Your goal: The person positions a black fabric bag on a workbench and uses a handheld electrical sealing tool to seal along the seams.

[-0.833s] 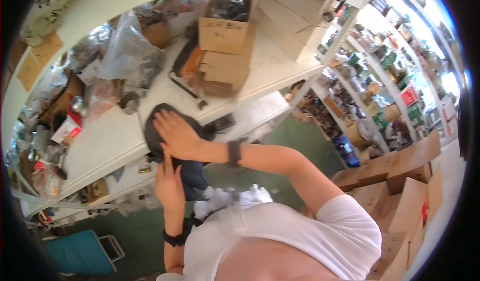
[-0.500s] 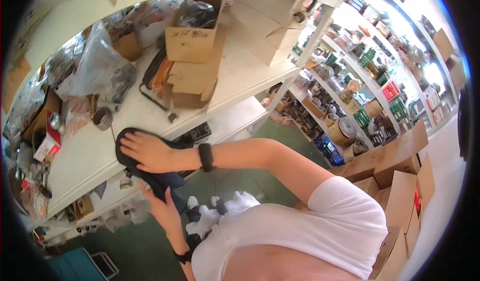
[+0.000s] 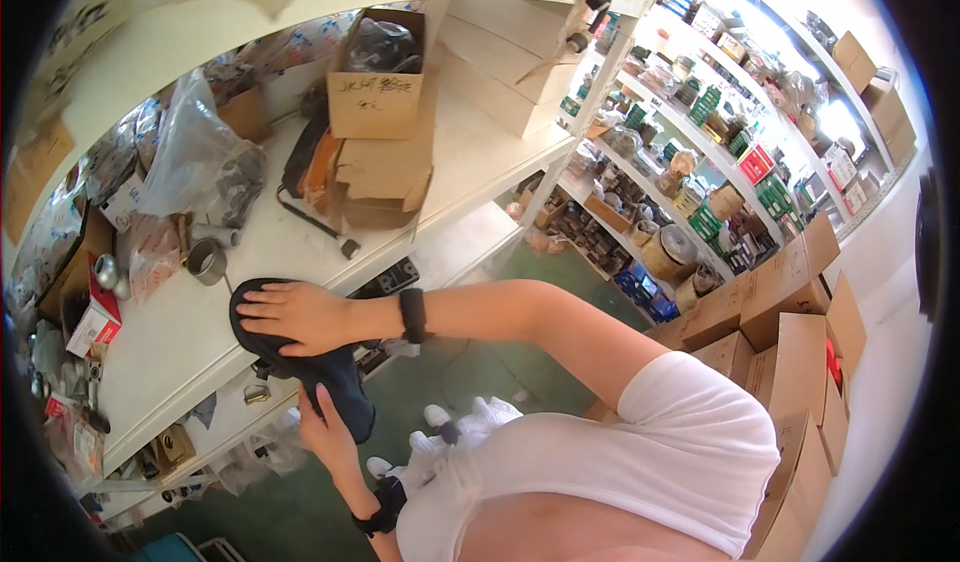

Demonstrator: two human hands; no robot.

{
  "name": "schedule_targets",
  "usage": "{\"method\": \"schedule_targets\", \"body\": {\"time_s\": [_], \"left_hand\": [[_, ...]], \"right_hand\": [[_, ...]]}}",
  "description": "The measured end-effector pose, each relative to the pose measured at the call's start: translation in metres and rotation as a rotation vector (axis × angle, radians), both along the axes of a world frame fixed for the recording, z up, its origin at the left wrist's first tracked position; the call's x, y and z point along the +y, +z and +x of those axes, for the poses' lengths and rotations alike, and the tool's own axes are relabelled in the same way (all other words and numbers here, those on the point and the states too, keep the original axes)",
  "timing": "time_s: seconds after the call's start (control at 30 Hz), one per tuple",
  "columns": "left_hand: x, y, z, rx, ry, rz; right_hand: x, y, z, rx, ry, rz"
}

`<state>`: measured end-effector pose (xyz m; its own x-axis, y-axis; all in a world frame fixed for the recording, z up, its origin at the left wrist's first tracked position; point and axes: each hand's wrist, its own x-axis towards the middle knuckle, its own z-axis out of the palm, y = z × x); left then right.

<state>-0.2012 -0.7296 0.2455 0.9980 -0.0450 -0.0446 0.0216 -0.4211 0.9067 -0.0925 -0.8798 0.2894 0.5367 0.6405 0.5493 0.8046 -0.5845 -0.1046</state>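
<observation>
A black padded fabric item (image 3: 247, 334) with a rounded end lies at the white shelf's front edge, its dark flap (image 3: 343, 387) hanging toward me. Its exact kind I cannot make out. My right hand (image 3: 300, 316) rests flat over the rounded end, fingers stretched out to the left. Below it, my left hand (image 3: 328, 436) is at the hanging part, with the thumb in front and the other fingers partly hidden along its left side. Dark bands circle both wrists.
On the white shelf (image 3: 185, 352) stand a cardboard box (image 3: 375, 107) with a dark bag, a clear plastic bag (image 3: 190, 167), a grey metal cup-like part (image 3: 207, 262) and a thin black bar. Open cartons (image 3: 790, 362) stand at my right; crowded shelving (image 3: 690, 132) stands behind them.
The camera view has shifted a little. My left hand sits slightly lower and more of the dark flap shows beside the thumb. My right hand still lies flat on the item.
</observation>
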Motion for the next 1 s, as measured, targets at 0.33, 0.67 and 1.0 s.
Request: {"method": "schedule_targets", "body": {"time_s": [0.33, 0.67, 1.0], "left_hand": [[0.085, 0.0, 0.019, -0.183, 0.025, 0.017], [0.173, -0.013, 0.032, -0.313, 0.11, 0.048], [0.14, -0.015, 0.031, -0.211, 0.203, 0.008]], "right_hand": [[0.079, 0.002, 0.039, 0.045, 0.067, -0.038], [0.169, 0.0, 0.062, 0.056, 0.127, -0.079], [0.162, 0.005, 0.061, 0.093, 0.07, -0.162]]}}
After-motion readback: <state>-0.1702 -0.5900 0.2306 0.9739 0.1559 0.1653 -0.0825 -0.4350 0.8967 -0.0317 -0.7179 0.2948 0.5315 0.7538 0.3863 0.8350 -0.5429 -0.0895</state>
